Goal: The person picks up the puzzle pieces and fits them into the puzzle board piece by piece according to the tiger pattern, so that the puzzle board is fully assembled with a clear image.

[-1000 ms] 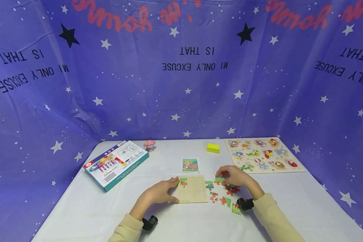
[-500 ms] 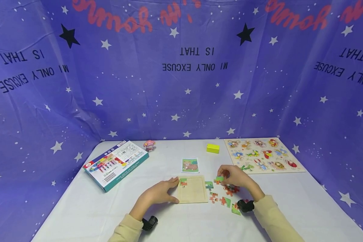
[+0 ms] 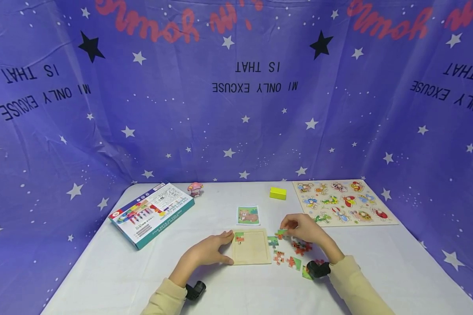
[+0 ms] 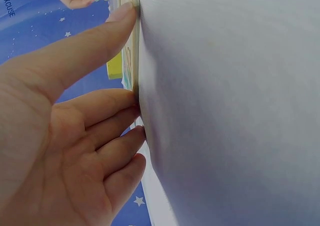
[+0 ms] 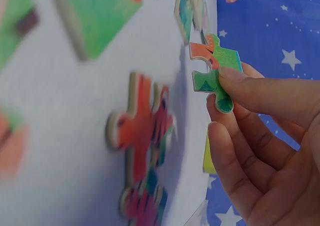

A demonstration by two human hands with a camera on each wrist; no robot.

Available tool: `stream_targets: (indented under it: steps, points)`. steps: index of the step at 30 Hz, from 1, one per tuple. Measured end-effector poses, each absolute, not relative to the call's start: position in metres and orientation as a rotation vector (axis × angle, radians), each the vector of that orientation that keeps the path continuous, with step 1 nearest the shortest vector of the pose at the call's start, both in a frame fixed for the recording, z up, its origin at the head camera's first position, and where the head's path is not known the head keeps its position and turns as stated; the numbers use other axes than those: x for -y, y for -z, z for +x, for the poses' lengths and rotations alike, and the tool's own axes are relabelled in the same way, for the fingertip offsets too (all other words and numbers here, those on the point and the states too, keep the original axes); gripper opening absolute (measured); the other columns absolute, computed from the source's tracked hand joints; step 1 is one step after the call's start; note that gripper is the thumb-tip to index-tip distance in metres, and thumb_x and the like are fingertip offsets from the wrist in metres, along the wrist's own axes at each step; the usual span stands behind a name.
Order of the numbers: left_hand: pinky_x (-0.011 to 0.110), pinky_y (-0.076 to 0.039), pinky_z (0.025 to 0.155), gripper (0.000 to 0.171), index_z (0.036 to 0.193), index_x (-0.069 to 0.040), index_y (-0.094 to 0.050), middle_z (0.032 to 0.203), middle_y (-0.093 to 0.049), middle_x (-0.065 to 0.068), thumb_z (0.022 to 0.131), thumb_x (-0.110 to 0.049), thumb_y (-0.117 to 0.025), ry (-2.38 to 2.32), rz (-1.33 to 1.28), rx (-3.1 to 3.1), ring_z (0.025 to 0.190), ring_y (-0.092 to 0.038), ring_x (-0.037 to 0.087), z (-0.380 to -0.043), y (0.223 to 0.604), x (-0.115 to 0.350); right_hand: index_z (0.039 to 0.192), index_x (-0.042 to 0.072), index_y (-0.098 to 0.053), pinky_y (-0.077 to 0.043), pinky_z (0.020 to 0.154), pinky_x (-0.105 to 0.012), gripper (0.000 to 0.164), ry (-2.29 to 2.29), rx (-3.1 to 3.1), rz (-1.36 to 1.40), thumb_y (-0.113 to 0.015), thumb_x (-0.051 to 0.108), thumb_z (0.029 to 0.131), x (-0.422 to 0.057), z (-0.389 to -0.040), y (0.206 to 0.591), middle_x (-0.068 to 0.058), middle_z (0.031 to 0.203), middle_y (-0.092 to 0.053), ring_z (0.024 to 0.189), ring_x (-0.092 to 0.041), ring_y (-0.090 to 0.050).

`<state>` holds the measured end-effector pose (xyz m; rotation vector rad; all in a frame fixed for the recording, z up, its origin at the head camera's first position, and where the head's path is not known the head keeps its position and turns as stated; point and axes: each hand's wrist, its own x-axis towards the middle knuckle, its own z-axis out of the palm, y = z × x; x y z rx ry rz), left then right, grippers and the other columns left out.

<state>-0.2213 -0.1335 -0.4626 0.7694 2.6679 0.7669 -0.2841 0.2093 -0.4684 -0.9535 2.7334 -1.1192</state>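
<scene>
My right hand (image 3: pixel 305 227) pinches a green and orange jigsaw piece (image 5: pixel 227 58) between thumb and fingers, just above the table, right of the wooden puzzle tray (image 3: pixel 252 256). Spread along the tray's left side, my left hand (image 3: pixel 206 251) touches its edge with thumb and fingertips. One jigsaw piece (image 3: pixel 239 236) lies in the tray's upper left corner. Loose jigsaw pieces lie to the right: a green one (image 3: pixel 273 241) beside the tray, a striped orange one (image 3: pixel 279 257), and a small pile (image 3: pixel 301 247) below my right hand. My right wrist camera partly covers another piece (image 3: pixel 306 272).
Behind the tray lies a picture card (image 3: pixel 248 215). A yellow block (image 3: pixel 277 193) and a pink figurine (image 3: pixel 195 189) stand near the back edge. A flat toy box (image 3: pixel 151 214) is at the left, an insect puzzle board (image 3: pixel 343 203) at the right. A starry curtain hangs behind.
My right hand has picked up the green and orange jigsaw piece from the table and moved it slightly left towards the tray. My left hand stays at the tray's side.
</scene>
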Motion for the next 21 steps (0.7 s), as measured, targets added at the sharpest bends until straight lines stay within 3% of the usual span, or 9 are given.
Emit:
stream_targets:
  steps: [21]
  points:
    - [0.048,-0.027,0.113,0.084,0.144,0.001,-0.041,0.152,-0.034,0.014,0.078,-0.035,-0.078,-0.773,0.761,-2.658,0.140,-0.031,0.032,-0.222,0.464,0.134,0.092,0.016,-0.069,-0.053,0.071,-0.026,0.013,1.186,-2.728,-0.965,-0.070,0.004,0.086,-0.172,-0.280,0.476,0.005,0.084,-0.066,0.077,-0.008,-0.060]
